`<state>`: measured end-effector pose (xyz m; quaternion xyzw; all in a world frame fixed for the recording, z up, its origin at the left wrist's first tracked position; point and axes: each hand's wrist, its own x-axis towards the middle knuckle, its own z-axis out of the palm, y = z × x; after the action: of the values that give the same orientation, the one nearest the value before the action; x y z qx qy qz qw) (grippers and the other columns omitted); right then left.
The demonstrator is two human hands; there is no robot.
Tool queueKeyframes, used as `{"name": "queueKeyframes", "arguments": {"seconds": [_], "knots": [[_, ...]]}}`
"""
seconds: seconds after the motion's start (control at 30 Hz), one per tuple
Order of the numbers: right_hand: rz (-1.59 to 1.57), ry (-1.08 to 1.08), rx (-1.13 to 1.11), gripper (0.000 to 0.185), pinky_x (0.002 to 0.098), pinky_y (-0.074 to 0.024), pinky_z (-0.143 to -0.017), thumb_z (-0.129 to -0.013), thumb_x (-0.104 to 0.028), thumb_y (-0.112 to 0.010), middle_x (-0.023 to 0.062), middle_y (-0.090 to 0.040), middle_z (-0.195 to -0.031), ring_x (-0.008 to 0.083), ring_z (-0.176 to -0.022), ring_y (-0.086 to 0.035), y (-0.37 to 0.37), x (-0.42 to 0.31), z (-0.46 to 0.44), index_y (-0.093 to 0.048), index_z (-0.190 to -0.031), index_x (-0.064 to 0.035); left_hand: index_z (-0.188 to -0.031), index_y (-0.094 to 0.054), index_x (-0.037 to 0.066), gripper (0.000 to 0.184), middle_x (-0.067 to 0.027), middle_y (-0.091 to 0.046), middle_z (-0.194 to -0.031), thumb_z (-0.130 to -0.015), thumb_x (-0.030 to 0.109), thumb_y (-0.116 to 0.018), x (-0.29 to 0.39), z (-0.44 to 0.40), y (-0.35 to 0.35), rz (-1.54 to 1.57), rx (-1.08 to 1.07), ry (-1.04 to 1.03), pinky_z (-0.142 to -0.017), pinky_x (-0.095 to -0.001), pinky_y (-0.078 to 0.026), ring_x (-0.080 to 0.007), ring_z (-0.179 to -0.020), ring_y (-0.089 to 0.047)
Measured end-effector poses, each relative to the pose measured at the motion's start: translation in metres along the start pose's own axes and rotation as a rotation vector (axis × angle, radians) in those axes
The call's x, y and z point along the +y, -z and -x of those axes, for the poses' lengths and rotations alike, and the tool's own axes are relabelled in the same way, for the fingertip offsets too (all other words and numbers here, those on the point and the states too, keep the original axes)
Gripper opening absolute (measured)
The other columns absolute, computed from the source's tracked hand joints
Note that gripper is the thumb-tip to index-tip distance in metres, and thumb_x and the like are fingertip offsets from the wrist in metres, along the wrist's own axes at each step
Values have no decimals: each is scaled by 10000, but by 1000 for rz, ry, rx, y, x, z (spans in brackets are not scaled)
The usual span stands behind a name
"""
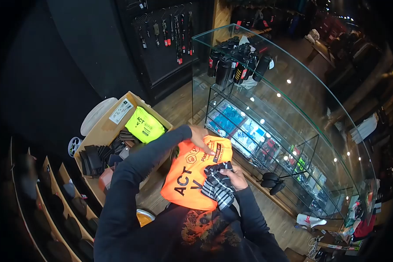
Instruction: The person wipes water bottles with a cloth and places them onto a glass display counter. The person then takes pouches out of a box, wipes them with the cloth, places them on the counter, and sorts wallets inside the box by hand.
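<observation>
An orange printed bag (179, 177) marked "ACT V" lies spread out in front of my chest. My left hand (199, 137) is closed on its upper edge, near a black label on the bag. A black-and-white plaid cloth (218, 190) lies over the bag's right part, pinched between the thumb and fingers of my right hand (236, 178). Some of the cloth hangs down past the bag's lower right edge. I cannot tell whether any of the cloth is inside the bag.
On my left, a cardboard box (114, 117) holds a yellow printed bag (145, 125) and dark flat items (96, 159). A glass display case (288, 144) with black bottles (227, 65) stands ahead and to the right. Wooden shelves (70, 196) hold caps at lower left.
</observation>
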<state>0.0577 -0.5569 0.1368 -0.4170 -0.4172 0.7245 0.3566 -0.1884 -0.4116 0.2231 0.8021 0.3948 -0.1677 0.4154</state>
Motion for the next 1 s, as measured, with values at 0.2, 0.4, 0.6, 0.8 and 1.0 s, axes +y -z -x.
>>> {"name": "queueKeyframes", "arguments": {"seconds": [0.2, 0.4, 0.6, 0.8, 1.0], "knots": [[851, 655, 240, 262, 316, -511, -834, -865, -109, -723, 150, -648, -1135, 234, -946, -674, 42, -60, 34, -671, -1082, 28, -981, -723, 28, 735, -159, -698, -765, -849, 733, -563, 3, -33, -39, 70, 366, -79, -706, -433, -510, -312, -774, -699], [1331, 986, -409, 602, 591, -306, -1103, -683, -344, -794, 72, -539, -1376, 296, -1290, -500, -8, -77, 50, -632, -1254, -243, -865, -697, 3, 670, -207, -613, -656, -968, 626, -471, 31, -57, -39, 5, 475, -182, -615, -457, -462, -335, -639, -634], [1420, 1175, -313, 491, 603, -284, -1101, -763, -183, -685, 21, -567, -1358, 214, -1283, -516, 5, -43, 47, -646, -1233, -318, -890, -716, 7, 550, -212, -567, -600, -999, 506, -514, 65, -48, -33, 31, 709, -358, -542, -447, -419, -309, -525, -563], [1185, 1304, 197, 321, 564, -342, -1062, -759, -229, -699, 29, -658, -1126, 226, -1033, -615, 27, -98, 63, -731, -1075, -270, -1061, -754, 82, 335, -127, -564, -529, -976, 381, -629, 121, -17, 40, 163, 784, -431, -453, -325, -418, -104, -437, -542], [1157, 1376, 547, 443, 590, -387, -998, -666, -271, -796, 81, -633, -1166, 297, -1071, -609, 73, -195, 65, -716, -1101, -246, -1017, -732, 4, 392, -77, -705, -696, -1006, 368, -586, 200, -24, 173, 158, 810, -571, -579, -288, -492, -43, -621, -614]]}}
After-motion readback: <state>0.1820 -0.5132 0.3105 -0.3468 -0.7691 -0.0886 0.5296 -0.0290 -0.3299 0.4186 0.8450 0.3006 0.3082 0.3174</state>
